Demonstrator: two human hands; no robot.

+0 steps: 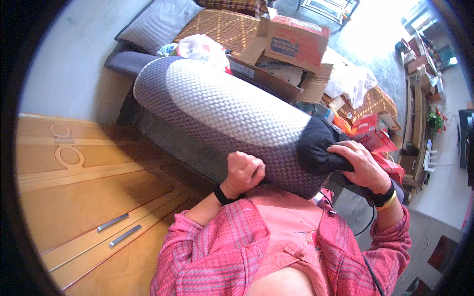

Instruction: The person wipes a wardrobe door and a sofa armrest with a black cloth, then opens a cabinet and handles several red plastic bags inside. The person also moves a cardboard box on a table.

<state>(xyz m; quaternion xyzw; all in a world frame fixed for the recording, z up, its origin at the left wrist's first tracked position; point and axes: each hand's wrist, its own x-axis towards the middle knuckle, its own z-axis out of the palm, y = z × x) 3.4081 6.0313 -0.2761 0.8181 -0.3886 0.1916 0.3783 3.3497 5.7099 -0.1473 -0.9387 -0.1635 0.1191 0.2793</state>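
Observation:
A long padded sofa back (212, 98) in dark grey and bright white textured fabric lies crosswise in front of me. My left hand (244, 172) is closed in a fist against its near edge. What that fist holds, if anything, is hidden. A bunched black cloth item (318, 145) rests over the right end of the padding; folds hide its exact kind. My right hand (359, 163) grips its right side, thumb and fingers closed on the fabric. Both wrists wear black bands, and a gold bracelet is on the right one.
Beyond the sofa back, an open cardboard box (296, 44) stands on a woven mat (219, 29). Plastic bags (200, 49) and red packaging (370, 133) lie around it. A grey cushion (160, 24) leans at the far left. Wooden doors (89, 197) are at left, a dark cable at right.

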